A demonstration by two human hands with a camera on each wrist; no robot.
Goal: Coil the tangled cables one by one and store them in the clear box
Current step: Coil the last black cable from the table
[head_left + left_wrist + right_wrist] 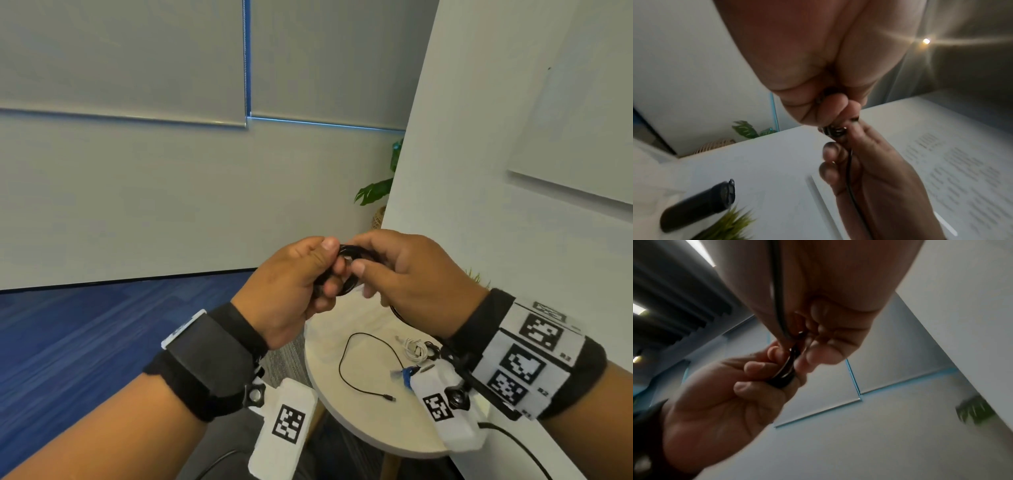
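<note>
Both the left hand (291, 284) and the right hand (411, 274) pinch a coiled thin black cable (356, 255), held in the air above the round pale wooden table (359, 421).

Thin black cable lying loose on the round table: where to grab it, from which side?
Pinch the thin black cable at its open loop, from above: the loop lies flat on the round table with bare surface around it, apart from the white cable bundle. Its plug end is small.
</note>
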